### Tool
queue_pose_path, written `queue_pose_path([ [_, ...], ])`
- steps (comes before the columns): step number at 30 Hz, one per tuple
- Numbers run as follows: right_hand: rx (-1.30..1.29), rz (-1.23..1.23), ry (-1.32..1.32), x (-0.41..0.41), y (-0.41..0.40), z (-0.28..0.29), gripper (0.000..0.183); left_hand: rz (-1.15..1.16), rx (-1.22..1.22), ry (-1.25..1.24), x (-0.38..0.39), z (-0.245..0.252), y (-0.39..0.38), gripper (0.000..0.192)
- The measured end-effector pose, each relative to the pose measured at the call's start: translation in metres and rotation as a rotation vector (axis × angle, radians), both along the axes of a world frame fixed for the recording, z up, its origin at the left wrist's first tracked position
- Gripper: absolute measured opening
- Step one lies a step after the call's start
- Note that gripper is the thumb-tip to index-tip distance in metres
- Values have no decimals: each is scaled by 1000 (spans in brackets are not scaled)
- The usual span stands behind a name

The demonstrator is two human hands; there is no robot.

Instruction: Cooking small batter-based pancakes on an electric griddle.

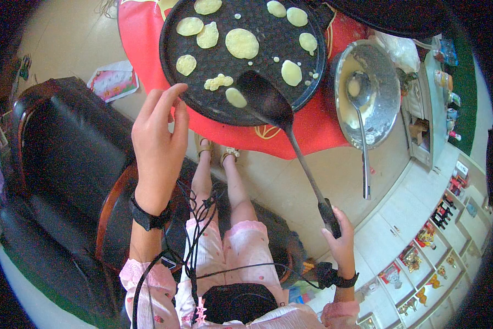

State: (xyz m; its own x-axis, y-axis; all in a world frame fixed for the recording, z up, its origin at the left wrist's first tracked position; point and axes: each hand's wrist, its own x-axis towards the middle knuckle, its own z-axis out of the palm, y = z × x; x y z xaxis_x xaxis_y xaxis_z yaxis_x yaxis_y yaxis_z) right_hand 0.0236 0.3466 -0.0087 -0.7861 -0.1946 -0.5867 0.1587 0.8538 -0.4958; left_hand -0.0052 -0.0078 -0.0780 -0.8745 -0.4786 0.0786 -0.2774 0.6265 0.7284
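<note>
My right hand [341, 238] grips the black handle of a long spatula [271, 96]. Its dark, broad blade rests over the near part of a round black griddle [271, 35], where a small pale pancake [236, 98] lies at the blade's left edge. Several small pancakes and drops of batter are spread over the griddle, the largest pancake [242, 43] near the middle. Holding nothing, my left hand [158, 123] is raised at the griddle's near left rim, with thumb and forefinger apart.
The griddle stands on a red tablecloth [312, 135]. To its right, a metal bowl [384, 107] holds pale batter and a ladle [361, 131]. A black padded chair [73, 135] stands at left. Black cords [195, 230] hang before my lap. White shelves [415, 242] line the right side.
</note>
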Motion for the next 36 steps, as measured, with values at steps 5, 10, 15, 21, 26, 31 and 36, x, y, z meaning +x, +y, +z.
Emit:
queue_pose_path([
  [5,14,120,60,-4,-13,14,47,3,-9,36,6,-1,-4,19],
  [10,48,230,83,-2,-18,20,51,17,-36,36,12,2,-11,19],
  [15,53,238,91,0,-23,28,52,46,3,19,18,-1,-15,19],
  [21,58,242,87,1,-33,33,51,60,-7,17,24,3,-23,20],
  [26,63,229,79,1,-41,34,51,77,23,16,28,2,-28,20],
  [31,102,270,101,-5,-44,34,51,97,41,-18,32,4,-32,20],
  [36,102,249,108,-10,-46,42,51,96,32,-16,34,5,-38,19],
])
